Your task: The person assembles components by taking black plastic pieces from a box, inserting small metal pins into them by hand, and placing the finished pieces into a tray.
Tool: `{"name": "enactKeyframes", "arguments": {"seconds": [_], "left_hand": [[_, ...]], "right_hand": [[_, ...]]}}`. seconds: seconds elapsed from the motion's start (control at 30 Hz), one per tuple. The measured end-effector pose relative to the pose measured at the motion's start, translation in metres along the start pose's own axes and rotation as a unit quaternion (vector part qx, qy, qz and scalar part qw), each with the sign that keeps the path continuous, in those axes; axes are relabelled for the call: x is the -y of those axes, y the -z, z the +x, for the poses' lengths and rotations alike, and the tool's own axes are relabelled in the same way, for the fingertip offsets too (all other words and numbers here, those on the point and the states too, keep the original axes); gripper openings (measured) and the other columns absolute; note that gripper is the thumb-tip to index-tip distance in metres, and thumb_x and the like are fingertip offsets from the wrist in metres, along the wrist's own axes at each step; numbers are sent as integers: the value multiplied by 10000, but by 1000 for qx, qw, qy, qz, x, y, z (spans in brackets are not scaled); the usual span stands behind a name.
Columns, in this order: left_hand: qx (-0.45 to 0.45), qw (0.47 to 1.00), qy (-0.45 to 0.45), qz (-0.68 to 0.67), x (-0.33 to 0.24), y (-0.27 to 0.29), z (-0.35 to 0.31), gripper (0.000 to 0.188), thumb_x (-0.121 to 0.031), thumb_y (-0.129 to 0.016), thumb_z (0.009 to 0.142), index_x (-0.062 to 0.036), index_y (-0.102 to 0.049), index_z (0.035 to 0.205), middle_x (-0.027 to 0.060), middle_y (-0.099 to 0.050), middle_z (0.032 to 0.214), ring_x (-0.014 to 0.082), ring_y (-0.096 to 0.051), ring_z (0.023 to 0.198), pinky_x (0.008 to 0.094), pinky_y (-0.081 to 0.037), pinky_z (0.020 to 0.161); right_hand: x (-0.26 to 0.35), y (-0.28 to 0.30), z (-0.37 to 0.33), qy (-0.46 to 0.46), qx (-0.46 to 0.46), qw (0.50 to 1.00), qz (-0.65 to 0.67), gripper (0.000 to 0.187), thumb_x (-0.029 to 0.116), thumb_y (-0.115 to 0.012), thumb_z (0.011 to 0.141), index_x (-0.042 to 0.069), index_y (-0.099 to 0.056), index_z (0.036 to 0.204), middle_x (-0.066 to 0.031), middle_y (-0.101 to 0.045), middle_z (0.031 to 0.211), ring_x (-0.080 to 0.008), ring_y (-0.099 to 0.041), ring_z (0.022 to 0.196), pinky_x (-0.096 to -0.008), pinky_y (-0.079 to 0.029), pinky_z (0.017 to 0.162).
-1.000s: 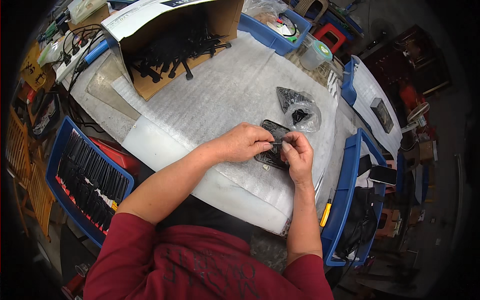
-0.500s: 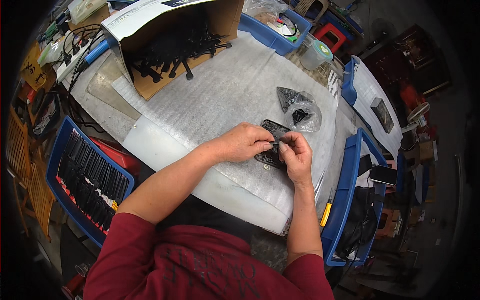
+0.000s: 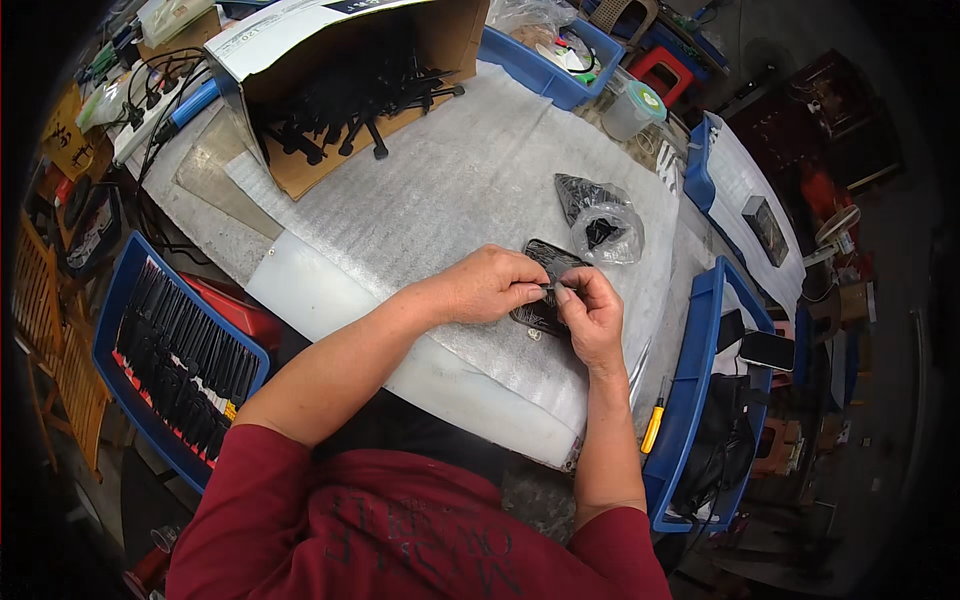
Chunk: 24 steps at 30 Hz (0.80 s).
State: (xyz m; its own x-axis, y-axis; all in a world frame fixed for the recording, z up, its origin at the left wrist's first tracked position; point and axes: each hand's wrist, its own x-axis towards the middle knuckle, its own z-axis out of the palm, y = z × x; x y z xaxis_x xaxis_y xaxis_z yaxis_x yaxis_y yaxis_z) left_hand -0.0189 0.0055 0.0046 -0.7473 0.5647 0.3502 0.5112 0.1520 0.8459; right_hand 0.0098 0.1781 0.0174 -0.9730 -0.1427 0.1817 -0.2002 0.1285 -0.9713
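My left hand (image 3: pixel 492 283) and my right hand (image 3: pixel 592 315) meet over a black tray (image 3: pixel 543 250) that holds thin dark pieces. Both hands are closed, thumb against fingers, on one small black part (image 3: pixel 549 287) between them. Most of that part is hidden by my fingertips, so its kind is not clear. Just beyond my right hand sits an open clear plastic bag (image 3: pixel 610 240) with black pieces inside. A small pale round piece (image 3: pixel 534 335) lies by the tray's near edge.
White foam sheet (image 3: pixel 420 180) covers the table. An open carton (image 3: pixel 290 180) of black long-stemmed parts stands at the far left. Blue bins flank me, one left (image 3: pixel 115 345) with rows of black pieces, one right (image 3: pixel 690 400) beside a yellow-handled screwdriver (image 3: pixel 652 428).
Almost nothing differs. My right fingers have shifted very slightly around the small black part, while my left hand stays in place.
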Motion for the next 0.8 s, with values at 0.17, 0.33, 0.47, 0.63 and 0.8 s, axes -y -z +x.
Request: {"name": "enactKeyframes", "arguments": {"seconds": [0.17, 0.33, 0.47, 0.63, 0.8], "left_hand": [[-12, 1000, -14, 5, 2, -1, 0, 150, -113, -564, 754, 2, -583, 849, 121, -579, 709, 237, -564, 634, 323, -429, 574], [-8, 1000, -6, -1, 2, 0, -1, 147, -109, -570, 750, -5, -584, 852, 116, -576, 703, 231, -560, 623, 318, -427, 565], [-6, 1000, -2, -10, 2, -1, -1, 142, -106, -575, 746, -10, -586, 851, 115, -574, 694, 233, -562, 620, 320, -428, 562], [-28, 999, -23, 25, 1, -1, -1, 144, -106, -582, 741, -6, -588, 845, 119, -576, 694, 246, -567, 630, 326, -433, 567], [-30, 999, -14, 25, 2, -2, 0, 153, -118, -578, 746, -1, -588, 845, 120, -578, 694, 241, -569, 628, 319, -433, 564]], "right_hand": [[-6, 10, 0, -33, 31, 997, -59, 94, 94, -556, 795, 10, -525, 765, 28, -474, 615, -23, -409, 542, -168, -334, 470], [-3, 4, 1, -9, 13, 999, -37, 120, 110, -563, 793, 10, -525, 739, 22, -479, 599, -35, -400, 536, -182, -334, 469], [-7, 4, 1, 21, 18, 996, -87, 138, 116, -560, 793, 10, -520, 715, 18, -480, 583, -41, -401, 542, -194, -334, 466], [-1, 3, 1, 4, 15, 995, -97, 141, 108, -541, 805, 8, -513, 710, 19, -478, 583, -45, -400, 524, -195, -334, 459], [0, 3, 1, -31, 1, 999, -33, 120, 104, -517, 822, 7, -514, 751, 23, -470, 581, -38, -400, 501, -186, -334, 444]]}}
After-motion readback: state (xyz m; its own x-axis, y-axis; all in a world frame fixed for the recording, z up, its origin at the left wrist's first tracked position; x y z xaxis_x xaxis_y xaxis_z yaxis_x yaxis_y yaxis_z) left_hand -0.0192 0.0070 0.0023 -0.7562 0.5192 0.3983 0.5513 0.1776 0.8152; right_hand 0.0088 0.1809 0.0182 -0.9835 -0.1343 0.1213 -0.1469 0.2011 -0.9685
